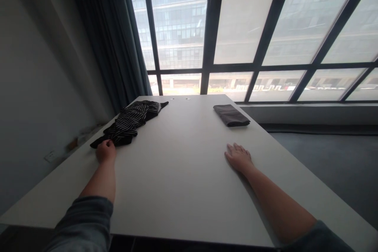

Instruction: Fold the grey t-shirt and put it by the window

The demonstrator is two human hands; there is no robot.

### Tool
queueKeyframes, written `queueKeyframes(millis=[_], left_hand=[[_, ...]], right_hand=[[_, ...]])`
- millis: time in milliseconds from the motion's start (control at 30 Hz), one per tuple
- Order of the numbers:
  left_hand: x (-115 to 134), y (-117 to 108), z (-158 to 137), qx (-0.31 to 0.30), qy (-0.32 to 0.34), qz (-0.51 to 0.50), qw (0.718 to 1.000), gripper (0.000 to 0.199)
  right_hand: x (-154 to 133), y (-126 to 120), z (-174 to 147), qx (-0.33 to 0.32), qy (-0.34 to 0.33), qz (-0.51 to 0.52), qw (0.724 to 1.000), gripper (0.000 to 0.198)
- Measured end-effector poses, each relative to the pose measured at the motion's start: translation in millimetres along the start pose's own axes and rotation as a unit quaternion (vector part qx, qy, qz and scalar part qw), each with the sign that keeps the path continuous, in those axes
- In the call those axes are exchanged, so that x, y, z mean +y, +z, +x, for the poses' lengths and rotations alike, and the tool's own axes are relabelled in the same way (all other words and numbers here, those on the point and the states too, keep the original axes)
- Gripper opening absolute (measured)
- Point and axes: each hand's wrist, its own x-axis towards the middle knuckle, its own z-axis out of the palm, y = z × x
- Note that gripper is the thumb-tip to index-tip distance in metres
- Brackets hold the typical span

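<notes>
A crumpled black garment with thin white stripes (132,117) lies along the left side of the white table (177,173). At its near end, my left hand (105,151) is closed on the black edge of the cloth. My right hand (238,157) rests flat on the tabletop, its fingers a little spread and nothing in them. Just beyond it, apart from the fingertips, is a dark grey cloth (231,115) folded into a neat rectangle near the table's right edge.
A large window (183,23) with dark frames rises behind the table. To the left hang a dark curtain (109,31) and a grey wall (32,78) with a socket low down. Grey floor (325,161) shows past the table's right edge.
</notes>
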Motion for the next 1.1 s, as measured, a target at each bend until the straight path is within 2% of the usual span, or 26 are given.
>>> queueKeyframes(millis=[100,200,267,367,467,533,633,667,700,767,800,867,967,1033,1100], left_hand=[[19,-5,2,0.018,-0.008,-0.027,0.999,0.036],[57,0,-6,0.015,0.015,-0.065,0.998,0.036],[90,11,-27,-0.014,0.054,-0.091,0.994,0.032],[138,32,-86,-0.106,0.146,-0.127,0.975,0.027],[172,35,-163,-0.239,0.265,-0.165,0.92,0.018],[185,22,-208,-0.313,0.331,-0.19,0.87,0.016],[193,-8,-250,-0.44,0.428,-0.232,0.755,0.02],[194,-17,-256,-0.463,0.441,-0.239,0.731,0.021],[195,-25,-258,-0.475,0.443,-0.242,0.721,0.021],[194,-33,-254,-0.471,0.426,-0.24,0.734,0.021],[193,-34,-249,-0.47,0.42,-0.233,0.74,0.02],[191,-33,-239,-0.482,0.429,-0.2,0.737,0.02],[189,-28,-228,-0.5,0.467,-0.14,0.716,0.033],[188,-27,-227,-0.495,0.47,-0.132,0.719,0.028],[189,-27,-229,-0.485,0.448,-0.155,0.735,0.019]], right_hand=[[-6,-4,-2,-0.002,0.013,0.011,1.0,0.063],[-10,-7,-3,-0.006,0.016,0.023,1.0,0.063],[-11,-9,-4,-0.004,0.016,0.03,0.999,0.062],[-9,-11,-5,0.002,0.007,0.041,0.999,0.06],[-8,-15,-11,0.033,-0.044,0.069,0.996,0.058],[-11,-19,-19,0.074,-0.135,0.11,0.982,0.062],[-24,-23,-35,0.093,-0.321,0.203,0.92,0.072],[-30,-24,-40,0.085,-0.376,0.231,0.893,0.072],[-36,-25,-46,0.075,-0.42,0.252,0.869,0.068],[-46,-26,-54,0.059,-0.48,0.272,0.832,0.048],[-49,-27,-56,0.058,-0.495,0.273,0.823,0.037],[-52,-30,-60,0.069,-0.503,0.27,0.818,0.022],[-52,-39,-67,0.107,-0.493,0.268,0.821,0.023],[-56,-45,-75,0.124,-0.483,0.267,0.825,0.031],[-67,-49,-86,0.128,-0.445,0.258,0.848,0.032]])
